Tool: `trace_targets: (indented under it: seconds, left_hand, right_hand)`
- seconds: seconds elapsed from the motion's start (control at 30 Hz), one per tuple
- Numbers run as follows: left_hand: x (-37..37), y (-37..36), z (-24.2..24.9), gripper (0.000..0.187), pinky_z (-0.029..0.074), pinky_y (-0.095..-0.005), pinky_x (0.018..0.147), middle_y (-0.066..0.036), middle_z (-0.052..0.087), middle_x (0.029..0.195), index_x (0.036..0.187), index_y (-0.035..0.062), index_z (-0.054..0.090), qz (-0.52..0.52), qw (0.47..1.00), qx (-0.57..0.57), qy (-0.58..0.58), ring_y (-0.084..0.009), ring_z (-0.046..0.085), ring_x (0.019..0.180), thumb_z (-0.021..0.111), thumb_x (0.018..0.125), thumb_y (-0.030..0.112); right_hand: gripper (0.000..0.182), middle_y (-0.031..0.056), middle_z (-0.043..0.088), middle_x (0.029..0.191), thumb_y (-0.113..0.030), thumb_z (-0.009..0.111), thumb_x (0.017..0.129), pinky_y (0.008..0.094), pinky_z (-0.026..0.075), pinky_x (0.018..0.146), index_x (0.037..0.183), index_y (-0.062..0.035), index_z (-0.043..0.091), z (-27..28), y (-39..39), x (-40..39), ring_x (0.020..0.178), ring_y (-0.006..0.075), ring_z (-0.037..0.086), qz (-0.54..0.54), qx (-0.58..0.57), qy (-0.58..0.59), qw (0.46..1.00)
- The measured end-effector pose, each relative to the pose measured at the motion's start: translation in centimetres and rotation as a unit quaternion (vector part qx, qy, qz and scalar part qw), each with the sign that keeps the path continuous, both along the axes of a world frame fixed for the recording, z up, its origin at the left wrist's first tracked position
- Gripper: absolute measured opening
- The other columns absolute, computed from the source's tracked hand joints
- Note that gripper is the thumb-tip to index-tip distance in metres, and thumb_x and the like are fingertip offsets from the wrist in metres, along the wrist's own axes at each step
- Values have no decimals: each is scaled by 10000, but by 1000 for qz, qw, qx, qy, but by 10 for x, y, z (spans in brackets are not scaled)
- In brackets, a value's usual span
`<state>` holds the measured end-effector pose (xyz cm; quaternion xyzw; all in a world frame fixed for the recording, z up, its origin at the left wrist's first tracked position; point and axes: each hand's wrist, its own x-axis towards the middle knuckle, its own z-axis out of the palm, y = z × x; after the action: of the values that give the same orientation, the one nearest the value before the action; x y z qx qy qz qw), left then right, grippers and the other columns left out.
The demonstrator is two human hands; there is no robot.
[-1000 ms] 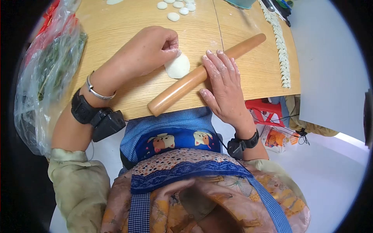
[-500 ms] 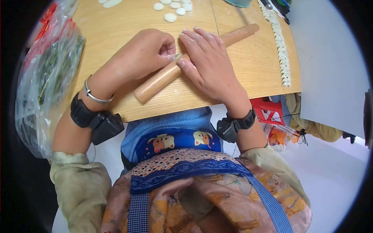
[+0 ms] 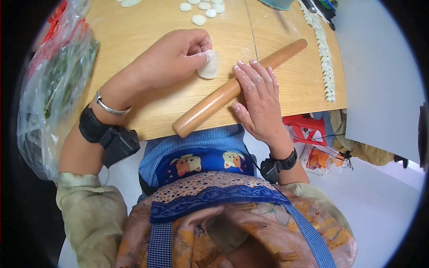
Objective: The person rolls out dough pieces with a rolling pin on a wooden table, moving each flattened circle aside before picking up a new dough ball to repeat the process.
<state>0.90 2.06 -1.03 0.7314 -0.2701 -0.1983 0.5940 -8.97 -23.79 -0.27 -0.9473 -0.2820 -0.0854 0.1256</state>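
Note:
My left hand (image 3: 190,49) is closed, pinching a thin round dough wrapper (image 3: 208,67) by its edge between thumb and fingers. The wrapper hangs down over the wooden table. To its right a wooden rolling pin (image 3: 214,102) lies diagonally, its lower end at the table's front edge. My right hand (image 3: 261,98) holds the pin near its middle, floury fingers draped over it and thumb on the near side. Several small flattened dough pieces (image 3: 198,20) lie at the far side of the table.
A long row of pleated dough pieces (image 3: 325,62) runs along the right edge of the table (image 3: 295,89). At the left stands a clear plastic bag (image 3: 58,85) with greens inside. A bluish bowl (image 3: 277,3) and dark-handled tools (image 3: 324,13) are at the far right.
The rolling pin has come toward me and right under my right hand. My left hand has lifted the wrapper, which was mostly hidden by the pin, up and away from it.

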Motion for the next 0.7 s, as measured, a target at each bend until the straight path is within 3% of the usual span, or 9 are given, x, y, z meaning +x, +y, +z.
trace_targets:
  seconds: [0.23,0.33,0.4,0.57,0.7]
  left_hand:
    - [0,4,11,134,421,-202,600,44,589,823,1068,47,615,-12,990,-21,136,-18,524,724,575,1022,166]
    - [2,10,13,158,446,-216,618,23,606,809,1075,18,632,-57,990,64,112,-40,537,718,584,1000,149]
    - [3,9,7,175,470,-251,636,-12,628,802,1046,-24,640,29,987,126,-100,-72,556,718,594,961,122]
    - [-2,9,6,198,489,-297,673,-51,637,795,1026,-52,640,43,982,128,-130,-105,581,745,617,938,123]
    - [1,13,6,207,504,-325,708,-104,641,798,1023,-50,634,49,973,163,-155,-158,607,755,626,944,142]
  right_hand:
    - [645,122,520,1508,-393,607,940,542,193,1252,1493,-79,494,-1,3,1,1459,343,405,-1,3,-7,1000]
    - [643,123,521,1506,-393,606,942,541,190,1253,1492,-79,495,0,3,1,1460,342,405,-3,3,-8,1000]
    - [645,123,521,1506,-397,605,943,543,189,1253,1493,-80,494,0,3,1,1461,342,404,-4,1,-7,1000]
    - [639,136,520,1501,-407,595,958,548,185,1253,1486,-62,498,3,11,7,1461,349,402,-3,-1,-4,1000]
    - [583,171,553,1458,-409,560,996,550,245,1220,1429,-20,533,2,28,35,1420,380,442,17,-6,-36,999]
